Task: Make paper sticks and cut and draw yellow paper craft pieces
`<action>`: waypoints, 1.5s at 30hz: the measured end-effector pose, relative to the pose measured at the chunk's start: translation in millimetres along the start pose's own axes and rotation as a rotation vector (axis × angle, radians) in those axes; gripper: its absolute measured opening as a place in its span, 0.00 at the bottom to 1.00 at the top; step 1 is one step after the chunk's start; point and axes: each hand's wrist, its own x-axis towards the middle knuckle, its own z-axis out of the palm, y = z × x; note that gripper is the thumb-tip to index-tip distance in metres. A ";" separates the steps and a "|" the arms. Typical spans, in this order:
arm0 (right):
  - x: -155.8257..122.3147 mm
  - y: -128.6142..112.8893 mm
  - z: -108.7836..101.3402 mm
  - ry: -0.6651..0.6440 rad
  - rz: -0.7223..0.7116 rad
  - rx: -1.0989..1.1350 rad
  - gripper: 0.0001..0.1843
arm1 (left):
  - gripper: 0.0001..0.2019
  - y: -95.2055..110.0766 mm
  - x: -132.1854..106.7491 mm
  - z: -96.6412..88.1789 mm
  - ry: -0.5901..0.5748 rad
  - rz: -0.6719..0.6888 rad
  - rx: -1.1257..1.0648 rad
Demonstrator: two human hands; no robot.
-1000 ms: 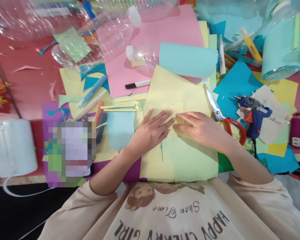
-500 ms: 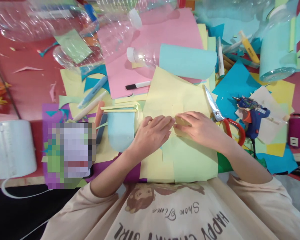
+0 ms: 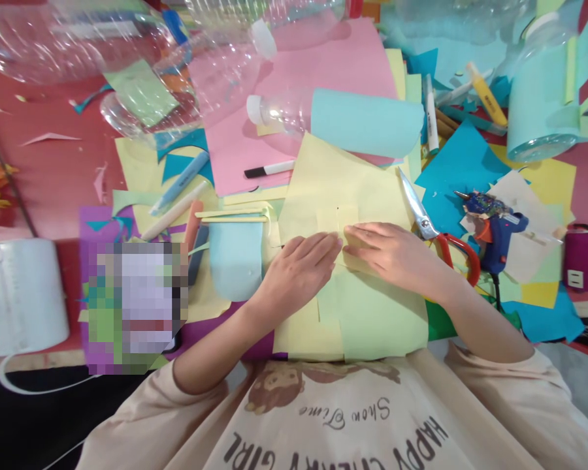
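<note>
Head view showed the shirt (image 3: 323,440) at the bottom edge, with a green sheet (image 3: 385,320) flat just above it. At the frame's centre, the left hand (image 3: 301,267) and right hand (image 3: 392,251) rested on paper, fingertips nearly meeting over a small slip (image 3: 347,217). Left fingers were close together and slightly bent; right fingers lay straight, narrowly parted. The thumbs were hidden, so whether the left hand pinched anything could not be told.

The step in hand seemed to be pressing the slip flat; the next move would likely call for even pressure and edges kept in line.

The slip was pale yellow and straight along its top, with a dark dot (image 3: 338,208) near that edge; the hands covered its lower part. It seemed to lie on a larger yellow sheet (image 3: 333,170). Scissors (image 3: 424,219) lay right of centre. Farther off, at upper centre, a bottle (image 3: 367,123) wrapped in light blue lay on its side.
</note>
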 end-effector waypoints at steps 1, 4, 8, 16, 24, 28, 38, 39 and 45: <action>0.0 0.0 -0.2 0.008 -0.002 -0.009 0.15 | 0.14 -1.5 0.4 0.4 0.007 0.012 -0.014; 0.0 -0.1 -0.1 0.028 -0.006 -0.005 0.15 | 0.13 -6.0 1.3 1.4 0.050 0.034 -0.060; -0.1 -0.2 0.5 0.041 0.004 0.017 0.15 | 0.14 -9.0 1.5 2.2 0.074 0.043 -0.108; 0.5 2.2 -2.5 -0.001 0.020 0.063 0.17 | 0.18 -11.6 -2.0 4.5 0.074 0.016 -0.184; 1.2 2.6 -3.5 0.009 0.018 0.091 0.17 | 0.19 -11.7 -3.4 3.5 0.046 0.014 -0.165; 0.6 2.8 -3.3 -0.002 0.018 0.084 0.17 | 0.20 -10.7 -4.2 3.9 0.045 0.013 -0.151; -1.6 -8.9 -3.2 -0.096 0.054 0.041 0.20 | 0.22 -11.1 -1.3 7.3 0.028 -0.002 -0.160; -2.2 -11.0 -3.5 -0.114 0.065 0.034 0.21 | 0.23 -11.4 -0.8 8.0 0.025 -0.005 -0.158; -5.8 -13.6 -9.5 -0.228 0.051 0.177 0.25 | 0.23 -12.3 -0.2 9.5 0.020 -0.008 -0.146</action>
